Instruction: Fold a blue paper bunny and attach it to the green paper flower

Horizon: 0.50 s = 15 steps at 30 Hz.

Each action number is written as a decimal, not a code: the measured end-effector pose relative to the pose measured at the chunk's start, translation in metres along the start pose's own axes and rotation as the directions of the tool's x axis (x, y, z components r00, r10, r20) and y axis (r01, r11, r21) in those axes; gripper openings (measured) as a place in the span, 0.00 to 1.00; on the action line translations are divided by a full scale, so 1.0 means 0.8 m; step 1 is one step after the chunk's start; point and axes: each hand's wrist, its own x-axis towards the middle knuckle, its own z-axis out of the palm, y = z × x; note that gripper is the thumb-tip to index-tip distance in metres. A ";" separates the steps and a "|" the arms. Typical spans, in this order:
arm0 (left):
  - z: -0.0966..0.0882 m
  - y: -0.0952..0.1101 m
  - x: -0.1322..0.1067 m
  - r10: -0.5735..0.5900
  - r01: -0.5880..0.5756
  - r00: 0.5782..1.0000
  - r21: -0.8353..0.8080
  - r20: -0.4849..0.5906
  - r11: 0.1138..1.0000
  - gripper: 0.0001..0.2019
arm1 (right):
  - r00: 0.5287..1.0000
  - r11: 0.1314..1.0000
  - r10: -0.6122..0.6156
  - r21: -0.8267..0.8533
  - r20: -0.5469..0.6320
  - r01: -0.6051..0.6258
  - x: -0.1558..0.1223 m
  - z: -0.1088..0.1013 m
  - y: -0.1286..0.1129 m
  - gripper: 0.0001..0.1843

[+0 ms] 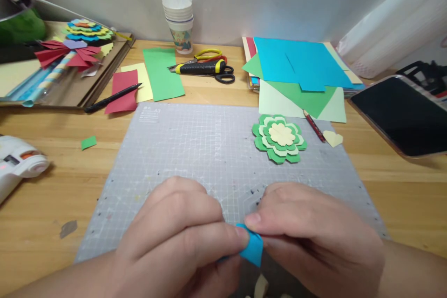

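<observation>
A small folded piece of blue paper (254, 250) is pinched between both hands over the lower middle of the grey cutting mat (167, 149). My left hand (178, 233) grips it from the left, thumb and finger pressed together on it. From the other side, my right hand (314, 233) holds its upper right edge between thumb and fingertip. Part of the blue paper is hidden behind the left fingers. Beyond the right hand lies a layered paper flower (281, 135) in green, pale green and cream. A small cream scrap (260, 285) shows below the blue paper.
Right of the flower lie a dark red pencil (314, 125) and a cream heart (333, 138). Behind are stacked coloured papers (303, 63), a utility knife (200, 67), scissors (225, 74) and paper cups (179, 25). A phone (405, 116) stands right; a white tool (21, 163) lies left.
</observation>
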 end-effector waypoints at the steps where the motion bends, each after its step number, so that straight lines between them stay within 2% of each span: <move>1: 0.000 -0.001 -0.001 -0.006 0.006 1.000 -0.007 0.010 1.000 0.11 | 1.000 1.000 0.000 0.010 -0.004 0.000 0.000 0.000 0.000 0.18; 7: 0.000 -0.006 -0.003 -0.032 0.033 0.999 -0.034 0.023 0.999 0.12 | 1.000 0.996 -0.012 0.088 0.001 0.012 -0.001 0.000 0.001 0.21; 10: 0.000 -0.010 -0.002 -0.003 0.005 0.999 -0.044 0.047 0.999 0.09 | 0.999 0.994 -0.042 0.102 -0.006 0.042 0.000 0.002 0.002 0.18; 13: 0.003 -0.009 -0.002 0.067 -0.067 0.998 0.004 -0.013 0.998 0.03 | 0.997 0.992 -0.056 0.109 -0.049 0.061 0.000 0.005 0.003 0.12; 15: 0.006 -0.004 -0.003 0.110 -0.104 0.991 0.085 -0.079 0.991 0.03 | 0.994 0.992 -0.020 0.121 -0.106 0.033 0.000 0.008 0.003 0.08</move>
